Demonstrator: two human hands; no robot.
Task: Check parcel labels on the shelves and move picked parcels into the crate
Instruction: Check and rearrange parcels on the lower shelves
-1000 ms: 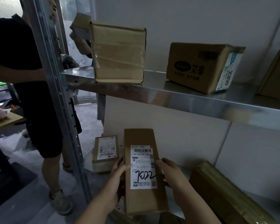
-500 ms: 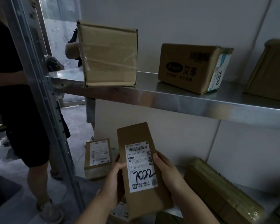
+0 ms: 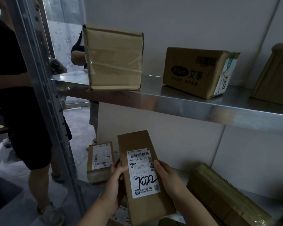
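Closely in the head view, a long flat parcel is held upright in front of the lower shelf, near the bottom centre of the scene. Its left edge is gripped by the left hand, with the thumb laid on the front face and the fingers curled behind. Its right edge is gripped by the right hand in the same way. A white label is stuck on the front, where a barcode and the handwritten number 7022 can be read.

Just left of the held parcel and farther back, a smaller labelled parcel is stood upright. To the right, a long wrapped package is laid on the lower shelf.

On the upper metal shelf, a taped plain box is set at the left end, a printed box marked 2350 on its end label is placed well to its right, and part of a third box is seen at the right edge.

At the left, a metal post is fixed to the shelving. Beyond it a person in dark clothes is seen standing, and a second person is partly hidden behind the taped box.
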